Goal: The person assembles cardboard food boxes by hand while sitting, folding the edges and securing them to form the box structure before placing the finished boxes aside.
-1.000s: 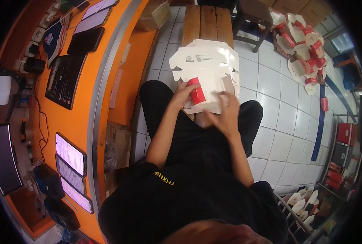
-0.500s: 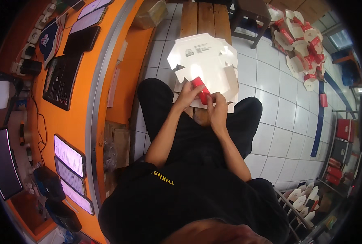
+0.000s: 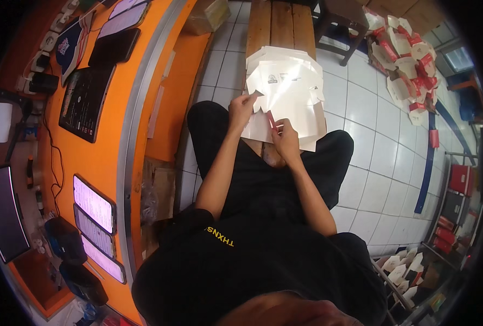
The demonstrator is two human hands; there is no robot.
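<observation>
A stack of flat white carton blanks [image 3: 293,89] with cut flaps lies on the wooden bench [image 3: 271,24] between my knees. The fingers of my left hand [image 3: 241,113] are pinched together at a small flap on the top blank's left side. My right hand [image 3: 286,144] grips a small red card piece [image 3: 272,120] between thumb and fingers, over the near part of the stack. The piece is seen nearly edge-on, as a narrow strip, so its face is hidden.
An orange counter [image 3: 108,163] on the left bears phones [image 3: 93,204] and a tablet [image 3: 85,106]. A dark stool [image 3: 346,22] stands beyond the bench, right. Red-and-white cartons [image 3: 407,60] are heaped at far right. More open cartons [image 3: 402,271] sit behind metal bars, lower right.
My left hand has let go of the red card piece and moved left and up to the blank's flap. The piece has turned from broad face to edge-on in my right hand.
</observation>
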